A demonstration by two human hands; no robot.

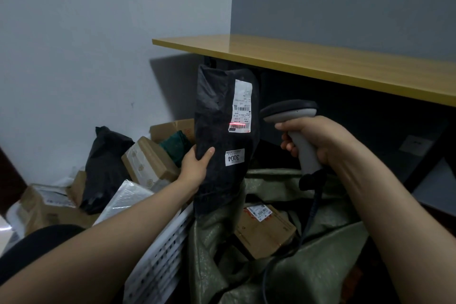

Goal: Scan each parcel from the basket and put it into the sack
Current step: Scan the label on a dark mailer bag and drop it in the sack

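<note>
1. Two grips are seen: the parcel (217, 111) is pinched at its left edge by the left hand (197, 168), thumb in front; the scanner (291, 111) is wrapped at its handle by the right hand (318, 140).
2. The parcel is held upright above the sack (320, 242), beside the basket (158, 261).
3. The label (241, 103) is best kept flat and still, the red line (237, 125) laid across the whole barcode.
</note>
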